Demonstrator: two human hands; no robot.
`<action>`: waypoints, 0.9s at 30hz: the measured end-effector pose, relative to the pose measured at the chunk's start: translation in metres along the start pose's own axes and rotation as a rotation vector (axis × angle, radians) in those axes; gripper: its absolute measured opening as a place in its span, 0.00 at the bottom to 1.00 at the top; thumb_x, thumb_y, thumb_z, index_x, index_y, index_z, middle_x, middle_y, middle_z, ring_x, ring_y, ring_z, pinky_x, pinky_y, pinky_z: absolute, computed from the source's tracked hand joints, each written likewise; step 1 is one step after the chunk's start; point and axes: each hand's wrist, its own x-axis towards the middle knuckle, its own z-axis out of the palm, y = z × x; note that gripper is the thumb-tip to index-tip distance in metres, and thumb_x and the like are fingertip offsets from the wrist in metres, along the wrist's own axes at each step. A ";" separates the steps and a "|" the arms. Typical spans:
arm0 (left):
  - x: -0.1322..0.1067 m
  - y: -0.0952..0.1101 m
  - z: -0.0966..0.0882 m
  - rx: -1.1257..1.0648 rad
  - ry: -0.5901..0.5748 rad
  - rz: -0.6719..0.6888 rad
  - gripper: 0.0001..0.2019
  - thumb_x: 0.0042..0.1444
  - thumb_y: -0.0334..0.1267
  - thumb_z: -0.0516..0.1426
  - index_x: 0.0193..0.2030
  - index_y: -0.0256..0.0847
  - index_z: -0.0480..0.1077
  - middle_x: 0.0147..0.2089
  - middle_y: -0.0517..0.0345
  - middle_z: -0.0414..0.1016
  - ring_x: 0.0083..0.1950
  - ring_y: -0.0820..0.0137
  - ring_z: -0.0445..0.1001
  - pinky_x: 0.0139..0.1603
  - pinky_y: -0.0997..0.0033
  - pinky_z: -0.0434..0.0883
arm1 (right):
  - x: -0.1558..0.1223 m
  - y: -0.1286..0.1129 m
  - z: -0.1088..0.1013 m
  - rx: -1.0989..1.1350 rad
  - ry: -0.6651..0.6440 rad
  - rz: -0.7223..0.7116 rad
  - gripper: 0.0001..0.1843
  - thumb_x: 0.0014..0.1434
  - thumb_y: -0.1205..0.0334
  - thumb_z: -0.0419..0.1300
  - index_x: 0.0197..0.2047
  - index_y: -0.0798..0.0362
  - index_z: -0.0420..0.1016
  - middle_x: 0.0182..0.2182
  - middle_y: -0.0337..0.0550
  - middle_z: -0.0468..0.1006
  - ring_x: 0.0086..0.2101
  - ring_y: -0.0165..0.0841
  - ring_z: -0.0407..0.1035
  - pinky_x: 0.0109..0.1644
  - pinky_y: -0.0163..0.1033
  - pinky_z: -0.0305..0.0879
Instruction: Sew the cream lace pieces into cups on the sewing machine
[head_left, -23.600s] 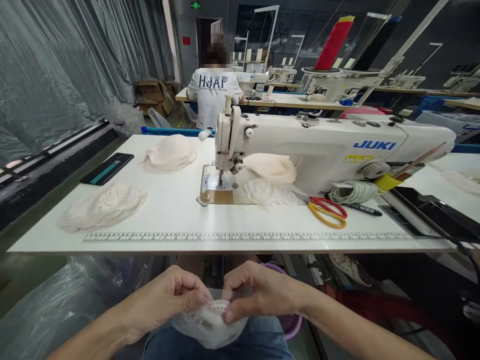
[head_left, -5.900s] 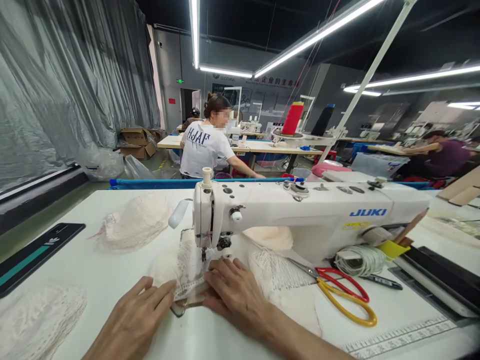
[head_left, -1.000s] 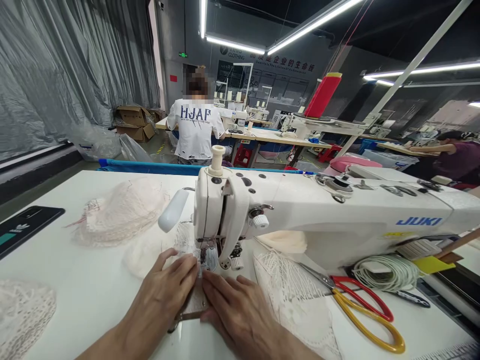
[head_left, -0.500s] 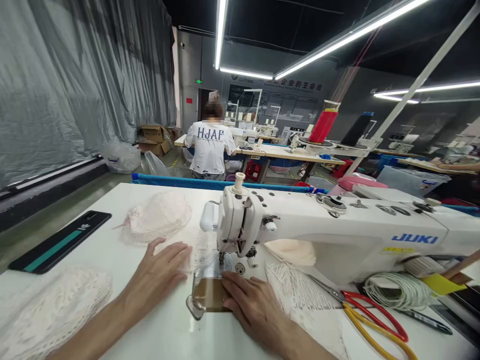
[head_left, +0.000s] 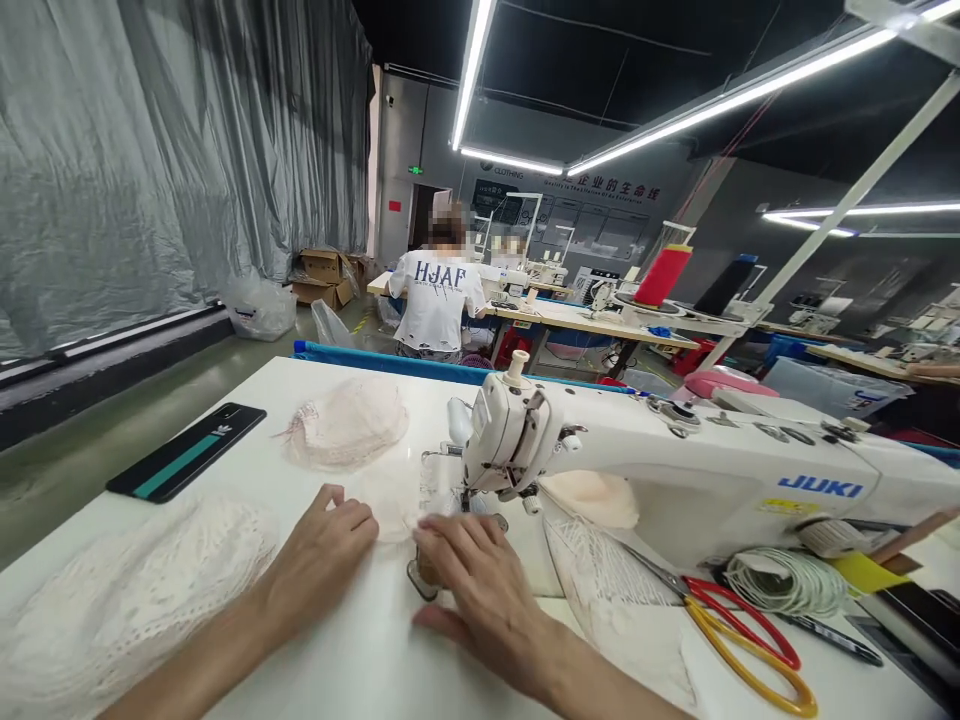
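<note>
A white JUKI sewing machine [head_left: 675, 450] stands on the white table [head_left: 247, 470]. A pale lace piece [head_left: 394, 497] lies under its needle head. My left hand [head_left: 319, 555] rests flat beside that piece, fingers stretched toward it. In front of the needle, my right hand [head_left: 480, 585] lies flat over the brown plate, fingers spread, holding nothing. A stack of pink lace cups [head_left: 346, 422] sits behind my left hand.
A heap of white lace [head_left: 127, 590] lies at the near left, a dark phone [head_left: 186, 464] behind it. More lace [head_left: 592, 560], red-and-yellow scissors [head_left: 742, 640], a cord coil [head_left: 784, 582] and a pen are on the right. A person in a white shirt [head_left: 439, 300] works at the table ahead.
My head has turned left and risen, so the machine sits further right in view. My right hand has slid left over the plate; my left hand stays flat by the lace.
</note>
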 end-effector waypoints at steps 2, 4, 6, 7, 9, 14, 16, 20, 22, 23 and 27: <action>-0.014 0.014 -0.014 -0.094 -0.080 -0.025 0.16 0.60 0.25 0.41 0.27 0.39 0.65 0.27 0.60 0.69 0.27 0.70 0.64 0.42 0.62 0.58 | 0.017 -0.008 0.003 0.075 -0.071 -0.028 0.33 0.52 0.56 0.67 0.57 0.56 0.61 0.51 0.53 0.69 0.48 0.43 0.62 0.51 0.50 0.54; -0.027 0.027 -0.031 -0.297 -0.215 -0.140 0.15 0.62 0.31 0.43 0.29 0.40 0.67 0.29 0.60 0.70 0.31 0.69 0.65 0.43 0.63 0.60 | 0.028 -0.012 0.004 0.238 -0.209 -0.035 0.21 0.52 0.62 0.66 0.49 0.55 0.68 0.40 0.44 0.75 0.42 0.37 0.66 0.51 0.48 0.53; -0.037 0.036 -0.045 -0.537 -0.355 -0.376 0.10 0.60 0.40 0.50 0.32 0.42 0.70 0.34 0.60 0.71 0.37 0.67 0.67 0.43 0.66 0.62 | 0.028 -0.014 0.001 0.473 -0.330 0.044 0.07 0.52 0.66 0.66 0.36 0.55 0.73 0.27 0.35 0.73 0.31 0.30 0.66 0.46 0.41 0.57; -0.041 0.041 -0.051 -0.647 -0.401 -0.498 0.08 0.55 0.44 0.55 0.34 0.43 0.71 0.36 0.60 0.72 0.40 0.65 0.68 0.42 0.68 0.63 | 0.024 -0.015 -0.002 0.620 -0.381 0.113 0.06 0.51 0.65 0.66 0.31 0.56 0.73 0.24 0.34 0.71 0.28 0.28 0.64 0.41 0.37 0.59; -0.048 0.050 -0.056 -0.862 -0.454 -0.657 0.11 0.46 0.45 0.62 0.35 0.44 0.73 0.37 0.61 0.72 0.41 0.64 0.67 0.41 0.70 0.63 | 0.010 -0.016 -0.012 0.930 -0.464 0.273 0.11 0.49 0.59 0.68 0.28 0.57 0.73 0.22 0.33 0.68 0.25 0.26 0.62 0.32 0.32 0.58; -0.064 0.090 -0.052 -1.493 -0.461 -0.759 0.14 0.44 0.47 0.64 0.30 0.37 0.73 0.28 0.61 0.70 0.33 0.70 0.65 0.34 0.75 0.61 | -0.036 -0.031 -0.040 1.350 -0.597 0.459 0.18 0.44 0.52 0.69 0.29 0.58 0.73 0.24 0.35 0.70 0.26 0.25 0.62 0.31 0.30 0.58; -0.070 0.108 -0.051 -1.666 -0.436 -0.814 0.16 0.42 0.49 0.65 0.29 0.36 0.73 0.28 0.60 0.70 0.32 0.71 0.64 0.34 0.75 0.61 | -0.051 -0.042 -0.045 1.377 -0.615 0.469 0.17 0.44 0.54 0.69 0.30 0.59 0.74 0.25 0.35 0.70 0.27 0.25 0.61 0.32 0.30 0.58; -0.082 0.135 -0.052 -1.666 -0.443 -0.802 0.18 0.44 0.50 0.65 0.24 0.35 0.71 0.22 0.64 0.64 0.27 0.76 0.59 0.30 0.77 0.59 | -0.078 -0.068 -0.039 1.445 -0.554 0.529 0.14 0.45 0.58 0.69 0.30 0.60 0.74 0.23 0.35 0.69 0.26 0.24 0.61 0.31 0.29 0.58; -0.090 0.143 -0.050 -1.624 -0.463 -0.799 0.18 0.44 0.50 0.64 0.25 0.35 0.71 0.22 0.64 0.63 0.27 0.76 0.58 0.29 0.78 0.58 | -0.093 -0.079 -0.033 1.505 -0.517 0.579 0.14 0.45 0.57 0.69 0.29 0.60 0.74 0.23 0.36 0.70 0.26 0.24 0.62 0.32 0.30 0.58; -0.094 0.147 -0.048 -1.617 -0.476 -0.783 0.17 0.44 0.50 0.65 0.27 0.35 0.71 0.24 0.64 0.64 0.28 0.75 0.59 0.29 0.78 0.58 | -0.101 -0.083 -0.030 1.534 -0.501 0.611 0.15 0.45 0.56 0.69 0.28 0.60 0.74 0.24 0.36 0.70 0.25 0.24 0.63 0.32 0.30 0.59; -0.111 0.162 -0.039 -1.597 -0.501 -0.740 0.17 0.43 0.46 0.66 0.34 0.36 0.73 0.31 0.59 0.70 0.33 0.71 0.65 0.34 0.76 0.62 | -0.134 -0.091 -0.023 1.591 -0.433 0.695 0.18 0.44 0.52 0.69 0.28 0.60 0.75 0.24 0.37 0.72 0.25 0.25 0.64 0.33 0.32 0.62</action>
